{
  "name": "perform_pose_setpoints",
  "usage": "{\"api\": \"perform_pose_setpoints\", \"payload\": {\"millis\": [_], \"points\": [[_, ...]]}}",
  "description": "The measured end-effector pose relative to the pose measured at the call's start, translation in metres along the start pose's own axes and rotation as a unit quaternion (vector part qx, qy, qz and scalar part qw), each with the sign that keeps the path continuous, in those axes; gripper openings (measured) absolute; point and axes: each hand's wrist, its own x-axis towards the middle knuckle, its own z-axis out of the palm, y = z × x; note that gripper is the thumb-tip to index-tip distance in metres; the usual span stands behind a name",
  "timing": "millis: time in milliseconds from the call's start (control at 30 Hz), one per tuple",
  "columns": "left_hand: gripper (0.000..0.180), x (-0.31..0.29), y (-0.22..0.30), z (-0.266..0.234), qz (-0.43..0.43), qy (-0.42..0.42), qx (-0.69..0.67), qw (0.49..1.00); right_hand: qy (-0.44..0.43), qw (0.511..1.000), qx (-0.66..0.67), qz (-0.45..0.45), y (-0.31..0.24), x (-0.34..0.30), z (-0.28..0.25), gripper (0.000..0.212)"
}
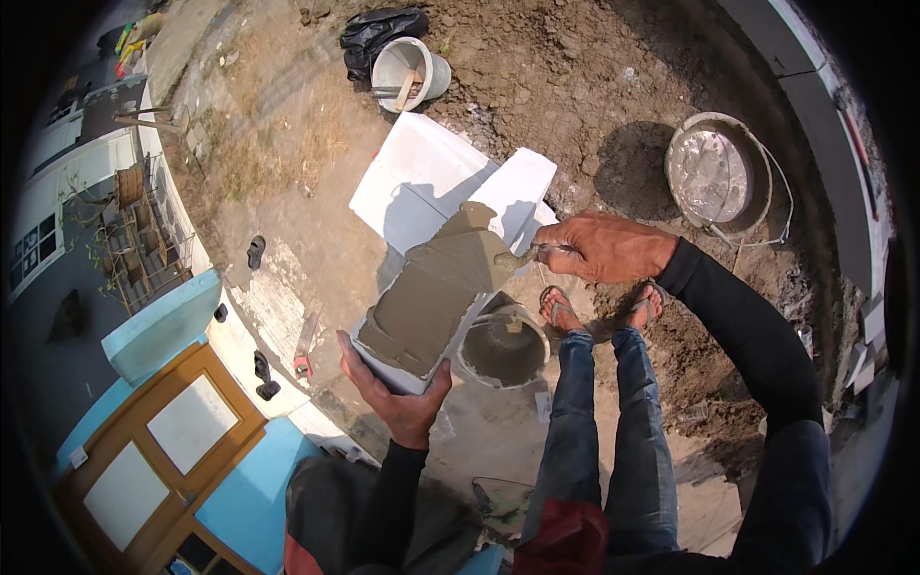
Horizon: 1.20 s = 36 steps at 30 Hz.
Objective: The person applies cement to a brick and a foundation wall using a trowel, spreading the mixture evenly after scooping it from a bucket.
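My left hand [409, 407] grips the lower end of a pale building block [462, 328], thumb on one side and fingers on the other. The block is tilted, and grey wet mortar [419, 305] coats its upper face, fairly smooth with a ridge near the lower end. At the block's far right edge, my right hand [606, 247] is closed round the handle of a trowel [525, 257]. Mortar smears the trowel's metal, and its blade cannot be made out clearly against the coating. Below the block stands a bucket [522, 359] with grey mortar inside, partly hidden by the block.
White blocks [412, 168] lie on the ground beyond. A pale bucket [439, 77] holding tools stands by a black bag [369, 36]. Another bucket [719, 177] with a wire handle is at the right. Sandalled feet [559, 309] stand close by. A saw [305, 345] lies left.
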Motion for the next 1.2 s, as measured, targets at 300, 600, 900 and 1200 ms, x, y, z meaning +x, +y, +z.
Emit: {"api": "perform_pose_setpoints", "payload": {"millis": [300, 600, 900, 1200], "points": [[0.12, -0.007, -0.016, -0.005, 0.006, 0.009, -0.006, 1.0, 0.04, 0.991, 0.098, 0.084, 0.052, -0.026, 0.046, 0.079], [0.117, -0.008, -0.019, -0.002, -0.009, 0.018, -0.052, 0.998, 0.228, 0.92, -0.107, 0.301, 0.074, -0.17, 0.047, 0.048], [0.111, -0.004, -0.017, 0.002, 0.017, 0.019, 0.036, 0.999, 0.332, 0.761, -0.141, 0.54, 0.255, -0.193, 0.003, 0.046], [0.117, 0.002, -0.029, 0.0, 0.024, -0.005, 0.073, 0.997, 0.36, 0.829, 0.03, 0.427, 0.338, -0.13, 0.016, 0.046]]}}
